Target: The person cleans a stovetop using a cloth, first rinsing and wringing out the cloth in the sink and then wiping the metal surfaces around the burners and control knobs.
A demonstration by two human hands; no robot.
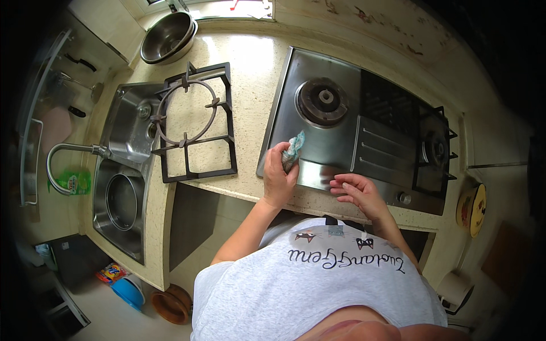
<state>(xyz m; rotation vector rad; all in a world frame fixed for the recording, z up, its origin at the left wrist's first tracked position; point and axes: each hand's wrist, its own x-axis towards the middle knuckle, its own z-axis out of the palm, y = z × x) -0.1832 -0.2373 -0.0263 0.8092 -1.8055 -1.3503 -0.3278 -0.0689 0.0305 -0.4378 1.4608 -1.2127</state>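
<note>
A crumpled teal-and-white cloth (293,150) is gripped in my left hand (278,170), just above the front left part of the stainless steel gas hob (328,147). My right hand (358,194) hovers over the hob's front edge, fingers apart and holding nothing. Behind the cloth sits the left burner (323,102), bare of its grate. On the counter to the left lies a black pan support (232,140) with a round inner ring, its left side reaching over the sink edge. A second grate (450,155) stands over the right burner (437,147).
To the left is a double steel sink (128,115) with a curved faucet (53,157) and a round pan (121,202) in its near basin. Stacked metal bowls (168,38) stand at the back left. A control knob (404,197) projects at the hob's front right.
</note>
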